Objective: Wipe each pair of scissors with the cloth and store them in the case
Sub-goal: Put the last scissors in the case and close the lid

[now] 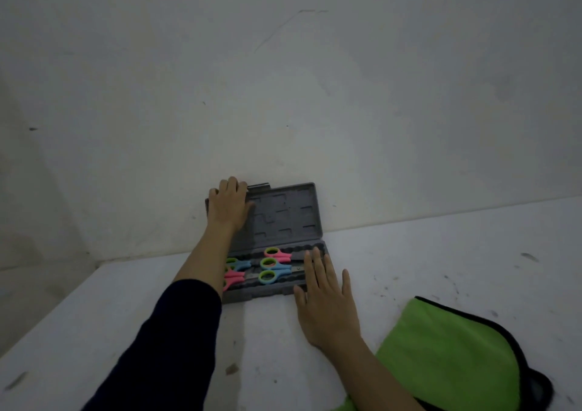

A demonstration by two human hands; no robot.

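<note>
The left hand (229,204) is gripping the top left corner of the grey case's (310,284) upright lid (288,213), while the right hand (326,303) is lying flat on the tray's right end. Pink and blue scissors (273,264) are lying inside. A green cloth (447,354) is lying on the white table (441,253).

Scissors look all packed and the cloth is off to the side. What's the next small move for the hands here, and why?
Probably swing the grey plastic case's upright lid down shut. The left hand already holds its top edge, the right hand lies flat on the tray's right end, the pink and blue scissors lie inside, and the green cloth lies aside.
</note>
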